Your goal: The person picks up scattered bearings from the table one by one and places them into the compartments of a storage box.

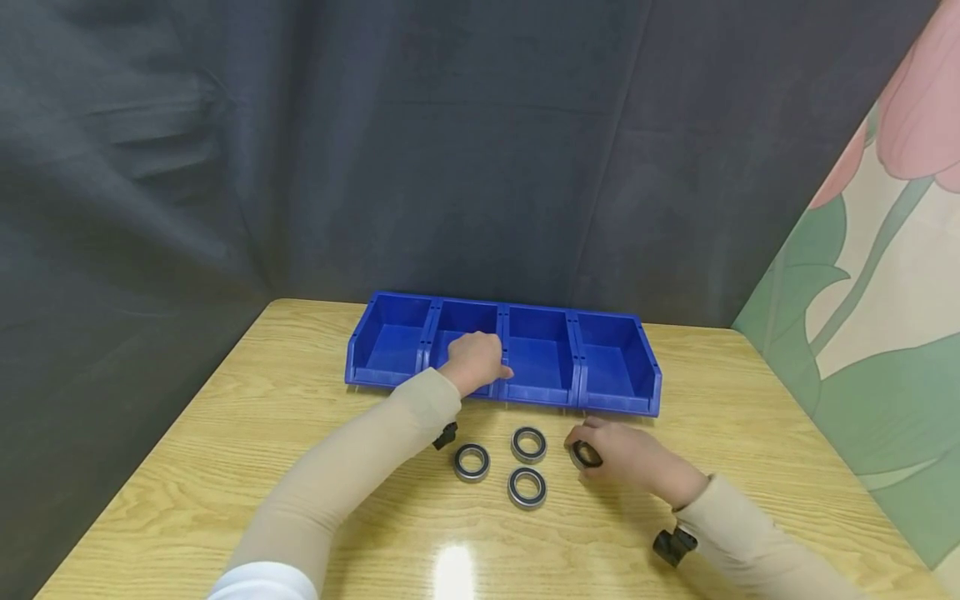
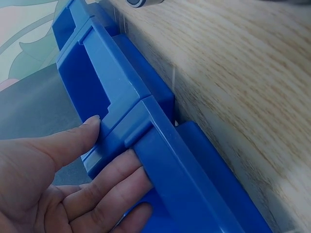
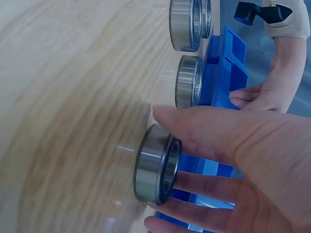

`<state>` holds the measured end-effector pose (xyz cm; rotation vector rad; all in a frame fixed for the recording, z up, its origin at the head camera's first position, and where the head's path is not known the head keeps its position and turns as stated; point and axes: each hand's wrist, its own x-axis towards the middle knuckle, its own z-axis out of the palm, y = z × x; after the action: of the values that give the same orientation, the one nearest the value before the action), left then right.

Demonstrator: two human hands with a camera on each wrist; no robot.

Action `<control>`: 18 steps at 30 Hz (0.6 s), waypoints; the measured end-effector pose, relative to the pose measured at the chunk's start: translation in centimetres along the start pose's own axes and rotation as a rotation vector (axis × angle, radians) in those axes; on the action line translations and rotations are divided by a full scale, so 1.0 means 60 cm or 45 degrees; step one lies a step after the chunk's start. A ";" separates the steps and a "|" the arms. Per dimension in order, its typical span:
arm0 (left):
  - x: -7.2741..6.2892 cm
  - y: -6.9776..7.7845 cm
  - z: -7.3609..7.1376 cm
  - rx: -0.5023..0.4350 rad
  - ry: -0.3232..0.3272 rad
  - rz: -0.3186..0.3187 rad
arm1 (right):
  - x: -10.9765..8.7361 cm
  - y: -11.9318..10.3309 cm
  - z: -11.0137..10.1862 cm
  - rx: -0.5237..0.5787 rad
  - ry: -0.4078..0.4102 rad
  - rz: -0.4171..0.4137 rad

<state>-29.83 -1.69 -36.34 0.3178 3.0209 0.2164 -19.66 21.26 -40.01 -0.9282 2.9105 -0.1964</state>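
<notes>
Comprises a bench (image 1: 225, 433) with a pale wood-grain top. Carries, near the rear edge, four blue bins (image 1: 540, 395) in a row. Carries, in front of the bins, three flat-lying ring bearings (image 1: 527, 502): two one behind the other, one to the left. Contact with a fourth bearing (image 3: 149, 167), at right: not determinable.

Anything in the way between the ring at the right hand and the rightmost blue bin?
No loose object shows between the ring and the rightmost blue bin; that bin's front wall is the one visible barrier. The left hand is farther left, off that path.
</notes>
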 end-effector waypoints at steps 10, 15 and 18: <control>-0.001 -0.001 0.000 -0.009 0.010 0.005 | -0.001 0.000 0.006 0.012 0.090 -0.129; -0.003 0.000 -0.002 0.000 0.008 0.006 | -0.001 0.005 0.009 0.040 0.106 -0.142; -0.004 0.001 -0.003 -0.002 0.007 0.008 | 0.001 0.009 0.009 0.052 0.093 -0.139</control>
<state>-29.59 -1.74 -36.15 0.3271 3.0255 0.2203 -19.95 21.59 -40.61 -1.0973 2.9113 -0.3017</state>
